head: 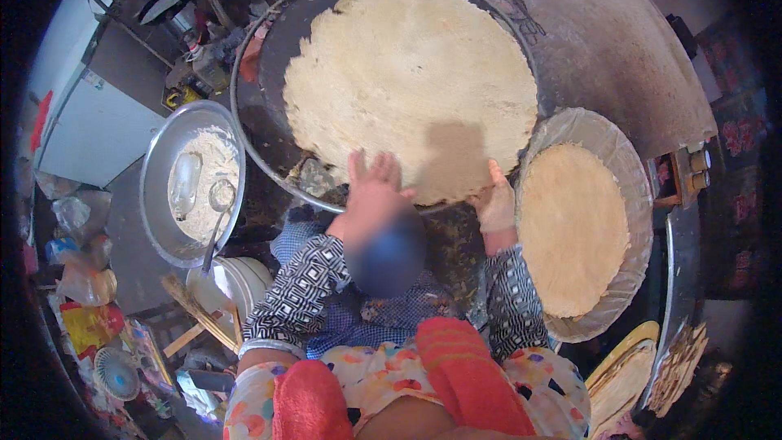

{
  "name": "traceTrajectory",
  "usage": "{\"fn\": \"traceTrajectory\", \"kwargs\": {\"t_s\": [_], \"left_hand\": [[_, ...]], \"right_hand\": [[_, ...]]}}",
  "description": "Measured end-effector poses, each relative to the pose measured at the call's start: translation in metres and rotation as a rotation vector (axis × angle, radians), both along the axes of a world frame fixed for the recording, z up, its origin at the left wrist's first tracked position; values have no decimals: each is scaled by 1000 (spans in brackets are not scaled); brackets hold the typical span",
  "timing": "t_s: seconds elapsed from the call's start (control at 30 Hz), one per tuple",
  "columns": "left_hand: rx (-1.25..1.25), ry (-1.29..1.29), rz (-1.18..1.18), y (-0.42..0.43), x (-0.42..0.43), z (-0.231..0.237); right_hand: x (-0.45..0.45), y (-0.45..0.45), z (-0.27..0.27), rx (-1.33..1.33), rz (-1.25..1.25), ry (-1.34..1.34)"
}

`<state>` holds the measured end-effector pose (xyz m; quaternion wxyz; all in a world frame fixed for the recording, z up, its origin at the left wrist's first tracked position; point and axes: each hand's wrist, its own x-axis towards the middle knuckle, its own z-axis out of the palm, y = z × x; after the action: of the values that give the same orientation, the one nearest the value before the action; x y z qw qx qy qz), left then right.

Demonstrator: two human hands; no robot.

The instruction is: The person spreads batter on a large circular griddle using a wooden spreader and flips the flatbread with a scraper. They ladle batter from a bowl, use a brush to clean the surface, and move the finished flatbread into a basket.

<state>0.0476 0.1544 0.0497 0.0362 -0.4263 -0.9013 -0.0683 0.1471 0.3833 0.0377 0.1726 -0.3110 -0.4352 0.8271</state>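
A wide, thin pale flatbread (403, 73) with ragged edges covers most of a large round dark griddle (275, 104). My left hand (372, 195), slightly blurred, lies at the bread's near edge with its fingers spread; whether it grips the edge cannot be told. At the near right edge, my right hand (493, 198) has its fingers up against the bread, and its hold is unclear. Patterned sleeves cover both forearms. A shadow falls on the bread between the hands. A blurred blue round shape hides part of the left wrist.
To the left stands a metal basin (149, 195) of flour or batter with a ladle (221, 195) in it. At the right, a plastic-lined basket (638, 244) holds round flatbreads (574, 226). A straw brush (189, 302) lies at the lower left, near a white bucket (253, 275).
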Motion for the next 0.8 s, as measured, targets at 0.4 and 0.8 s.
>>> {"fn": "traceTrajectory", "kwargs": {"t_s": [0.4,0.8], "left_hand": [[163,-17,232,-157,-75,-15],[20,4,-114,-204,-114,-40]], "right_hand": [[123,279,116,820,45,-130],[101,192,285,2330,215,-1323]]}}
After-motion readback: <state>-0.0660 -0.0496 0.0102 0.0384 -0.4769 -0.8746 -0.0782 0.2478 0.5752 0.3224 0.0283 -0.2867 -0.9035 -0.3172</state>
